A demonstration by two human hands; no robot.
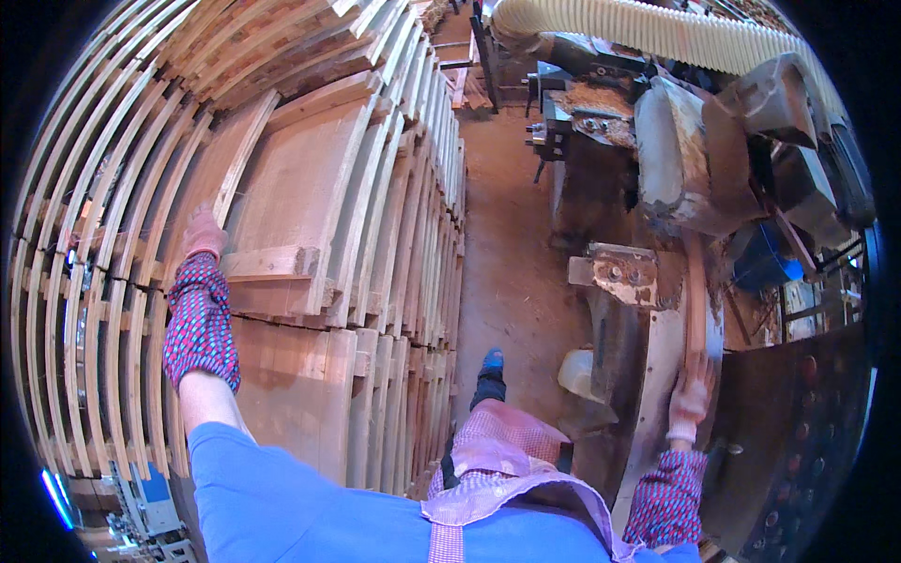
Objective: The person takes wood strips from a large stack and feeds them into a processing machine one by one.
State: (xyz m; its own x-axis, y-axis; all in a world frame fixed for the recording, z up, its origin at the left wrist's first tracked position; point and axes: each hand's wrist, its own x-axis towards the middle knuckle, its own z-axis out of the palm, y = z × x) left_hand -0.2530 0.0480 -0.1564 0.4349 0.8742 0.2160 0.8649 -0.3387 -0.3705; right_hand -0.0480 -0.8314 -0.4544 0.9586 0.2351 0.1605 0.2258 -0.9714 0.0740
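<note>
Behind stacked boards [310,235], left hand [204,232] fingertips vanish.

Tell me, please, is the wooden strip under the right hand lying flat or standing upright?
Lying flat: the wooden strip rests along the machine table, right hand pressing its near end.

Your left hand [203,232] is resting on the stacked boards [310,216] at left; your right hand [692,394] is lying on the strip [695,300] at the machine [676,159], right.

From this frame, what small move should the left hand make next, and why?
Probably close the left hand on the short wooden board and draw it off the stack of wooden pieces. The hand already rests at the board's end, while the right hand steadies a curved wooden strip on the machine.
</note>
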